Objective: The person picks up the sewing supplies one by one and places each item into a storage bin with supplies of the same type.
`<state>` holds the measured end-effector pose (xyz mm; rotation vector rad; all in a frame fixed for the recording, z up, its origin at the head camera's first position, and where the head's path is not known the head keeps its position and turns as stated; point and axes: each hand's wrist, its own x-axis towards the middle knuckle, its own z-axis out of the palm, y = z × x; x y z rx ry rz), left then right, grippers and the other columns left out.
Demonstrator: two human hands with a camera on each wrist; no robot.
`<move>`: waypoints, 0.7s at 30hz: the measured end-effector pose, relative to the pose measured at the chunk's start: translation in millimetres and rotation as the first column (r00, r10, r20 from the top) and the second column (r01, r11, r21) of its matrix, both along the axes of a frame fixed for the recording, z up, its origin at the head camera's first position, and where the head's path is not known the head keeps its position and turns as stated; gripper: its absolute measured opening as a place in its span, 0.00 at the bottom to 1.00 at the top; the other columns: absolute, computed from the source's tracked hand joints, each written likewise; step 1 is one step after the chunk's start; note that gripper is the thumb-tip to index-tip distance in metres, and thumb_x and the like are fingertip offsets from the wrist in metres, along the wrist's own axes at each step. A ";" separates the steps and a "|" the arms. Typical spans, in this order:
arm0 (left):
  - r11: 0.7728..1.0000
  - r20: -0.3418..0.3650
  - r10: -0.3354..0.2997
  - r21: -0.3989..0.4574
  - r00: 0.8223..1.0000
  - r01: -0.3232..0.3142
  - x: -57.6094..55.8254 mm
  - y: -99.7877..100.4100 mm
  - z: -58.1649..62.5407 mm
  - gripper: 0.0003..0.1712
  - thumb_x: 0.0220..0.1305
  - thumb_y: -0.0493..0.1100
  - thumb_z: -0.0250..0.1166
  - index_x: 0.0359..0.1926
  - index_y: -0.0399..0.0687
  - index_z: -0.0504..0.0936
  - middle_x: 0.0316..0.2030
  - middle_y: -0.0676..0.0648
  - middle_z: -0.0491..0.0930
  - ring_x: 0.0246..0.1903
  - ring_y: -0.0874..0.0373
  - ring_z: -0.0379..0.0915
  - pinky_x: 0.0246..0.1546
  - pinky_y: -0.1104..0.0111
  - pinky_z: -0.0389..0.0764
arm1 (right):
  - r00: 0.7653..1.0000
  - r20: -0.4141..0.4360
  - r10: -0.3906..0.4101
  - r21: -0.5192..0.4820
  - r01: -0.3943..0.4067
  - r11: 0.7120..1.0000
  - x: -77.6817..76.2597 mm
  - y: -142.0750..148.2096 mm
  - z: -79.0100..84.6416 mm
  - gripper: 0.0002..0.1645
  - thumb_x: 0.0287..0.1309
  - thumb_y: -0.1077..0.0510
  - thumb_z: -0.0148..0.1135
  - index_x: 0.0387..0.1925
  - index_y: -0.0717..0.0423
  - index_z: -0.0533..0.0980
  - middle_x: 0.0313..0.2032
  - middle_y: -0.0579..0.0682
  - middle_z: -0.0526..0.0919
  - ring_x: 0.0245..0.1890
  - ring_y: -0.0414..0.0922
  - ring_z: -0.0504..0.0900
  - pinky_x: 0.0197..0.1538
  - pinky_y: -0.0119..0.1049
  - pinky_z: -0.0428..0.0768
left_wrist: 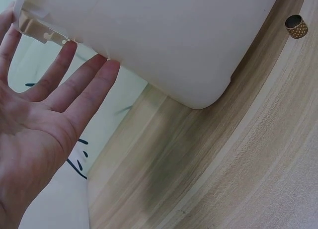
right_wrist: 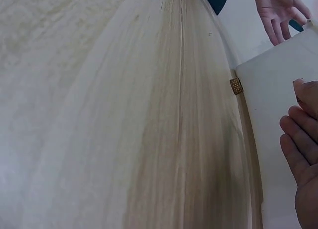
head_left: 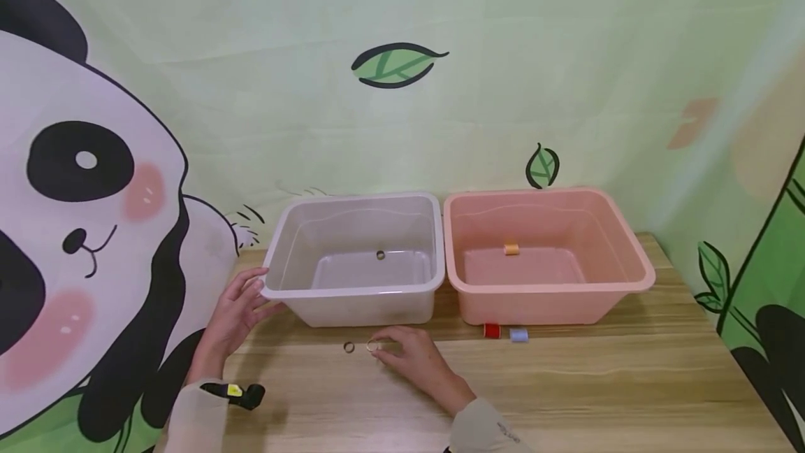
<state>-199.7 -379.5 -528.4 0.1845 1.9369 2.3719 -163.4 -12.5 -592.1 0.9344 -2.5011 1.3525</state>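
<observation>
The right hand (head_left: 411,358) pinches a thin ring (head_left: 367,347) between thumb and fingertips. The left hand (head_left: 235,313) has its fingers extended and spread, fingertips touching the left rim of a pale grey bin (head_left: 361,292). A dotted bronze ring (left_wrist: 298,30) lies on the table (head_left: 597,383), just left of the pinching fingers; another ring (head_left: 380,255) sits beyond them inside the grey bin. Three rings in all. Right of those fingers are three thread spools: red (head_left: 492,331) and blue (head_left: 518,335) on the table, orange (head_left: 511,249) inside the second bin, pink (head_left: 553,288).
</observation>
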 end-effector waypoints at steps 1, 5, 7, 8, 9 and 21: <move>1.000 0.002 -0.001 -0.006 1.000 0.001 -0.1 -0.2 0.3 0.16 0.81 0.40 0.49 0.63 0.55 0.74 0.62 0.53 0.72 0.55 0.54 0.82 0.53 0.51 0.82 | 1.000 0.003 0.002 0.002 -0.002 1.000 0.2 0.4 0.9 0.14 0.60 0.53 0.74 0.47 0.50 0.85 0.46 0.42 0.89 0.50 0.40 0.86 0.56 0.36 0.83; 1.000 0.004 -0.004 -0.019 1.000 0.004 0.4 0.1 1.5 0.16 0.81 0.41 0.50 0.64 0.54 0.73 0.63 0.52 0.71 0.56 0.53 0.81 0.54 0.49 0.81 | 1.000 0.020 0.014 0.014 -0.014 1.000 1.2 1.6 5.7 0.14 0.61 0.52 0.73 0.47 0.49 0.85 0.46 0.41 0.88 0.50 0.39 0.85 0.56 0.35 0.82; 1.000 0.006 -0.006 -0.019 1.000 0.006 0.7 -0.1 1.5 0.16 0.81 0.41 0.50 0.64 0.54 0.73 0.64 0.53 0.71 0.56 0.54 0.81 0.54 0.49 0.81 | 0.999 0.030 0.019 0.019 -0.020 1.000 1.5 2.1 7.7 0.14 0.61 0.51 0.72 0.48 0.49 0.85 0.46 0.41 0.88 0.50 0.39 0.85 0.56 0.35 0.82; 1.000 0.007 -0.007 -0.016 1.000 0.007 0.7 -0.1 1.4 0.16 0.81 0.41 0.49 0.64 0.55 0.73 0.64 0.53 0.71 0.56 0.54 0.81 0.54 0.49 0.81 | 0.999 0.027 0.022 0.020 -0.022 1.000 1.4 2.2 8.2 0.14 0.61 0.51 0.73 0.48 0.50 0.85 0.46 0.42 0.88 0.50 0.39 0.85 0.56 0.35 0.82; 1.000 0.007 -0.006 -0.013 1.000 0.006 0.6 -0.1 1.1 0.16 0.81 0.41 0.49 0.64 0.55 0.74 0.64 0.53 0.71 0.56 0.54 0.81 0.54 0.49 0.81 | 0.999 0.024 0.025 0.019 -0.026 0.999 1.4 2.4 9.1 0.14 0.61 0.52 0.73 0.48 0.50 0.85 0.46 0.42 0.88 0.50 0.39 0.85 0.56 0.35 0.82; 1.000 0.008 -0.013 0.025 1.000 0.013 -1.3 -0.4 -0.3 0.16 0.81 0.39 0.48 0.61 0.56 0.75 0.62 0.53 0.72 0.55 0.54 0.82 0.52 0.53 0.84 | 0.998 -0.043 0.045 0.006 -0.045 0.999 -0.1 6.6 15.0 0.15 0.61 0.54 0.73 0.48 0.53 0.85 0.46 0.44 0.89 0.48 0.40 0.86 0.55 0.34 0.83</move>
